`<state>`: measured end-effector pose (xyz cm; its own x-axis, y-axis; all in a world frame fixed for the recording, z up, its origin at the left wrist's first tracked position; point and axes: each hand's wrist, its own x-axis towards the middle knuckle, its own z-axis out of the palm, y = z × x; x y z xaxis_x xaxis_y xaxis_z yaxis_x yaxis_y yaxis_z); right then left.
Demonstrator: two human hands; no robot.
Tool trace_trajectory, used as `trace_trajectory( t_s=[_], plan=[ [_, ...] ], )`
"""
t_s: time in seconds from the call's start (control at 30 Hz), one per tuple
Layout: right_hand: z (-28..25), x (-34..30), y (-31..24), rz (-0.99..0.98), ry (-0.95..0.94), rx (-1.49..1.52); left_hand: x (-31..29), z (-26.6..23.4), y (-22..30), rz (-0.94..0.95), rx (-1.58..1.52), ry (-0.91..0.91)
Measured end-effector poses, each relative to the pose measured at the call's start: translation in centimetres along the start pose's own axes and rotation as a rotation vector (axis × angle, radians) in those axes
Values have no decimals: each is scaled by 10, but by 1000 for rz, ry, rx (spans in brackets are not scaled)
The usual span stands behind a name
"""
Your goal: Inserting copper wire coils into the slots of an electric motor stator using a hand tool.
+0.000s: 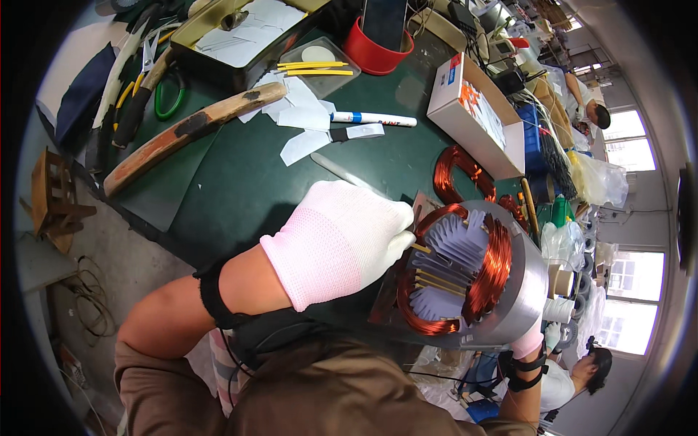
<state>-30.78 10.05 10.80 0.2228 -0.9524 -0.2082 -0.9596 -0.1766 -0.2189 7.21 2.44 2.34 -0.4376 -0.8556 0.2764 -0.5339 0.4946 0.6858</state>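
Observation:
A metal motor stator (534,283) lies on its side at the right, its open end towards me. Copper wire coils (493,269) loop out of it, and white insulating paper (454,240) fans up between them. Several yellow wedge strips (441,282) stick out of its slots. My left hand (349,232), in a white and pink glove, is closed at the stator's left side, its fingertips pinching a short yellow strip (421,248) by the coils. Behind the stator's lower right, my gloved right hand (528,343) is against the housing; its fingers are hidden.
A curved wooden bar (193,134), paper pieces (302,112), a white marker (378,118) and yellow strips (314,67) lie on the green table (240,196). A white box (476,116) and a loose copper coil (454,174) lie beyond the stator. Other people (560,381) are at the right.

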Motion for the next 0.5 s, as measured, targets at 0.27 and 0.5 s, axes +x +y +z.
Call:
trace_trajectory(
  t_s=[0.27,0.5],
  plan=[
    [4,5,-9,-56,50,-35,-3,1,1,-39,-26,1],
    [4,16,-14,-109,100,-66,-1,-3,3,-56,-8,-14]
  ],
)
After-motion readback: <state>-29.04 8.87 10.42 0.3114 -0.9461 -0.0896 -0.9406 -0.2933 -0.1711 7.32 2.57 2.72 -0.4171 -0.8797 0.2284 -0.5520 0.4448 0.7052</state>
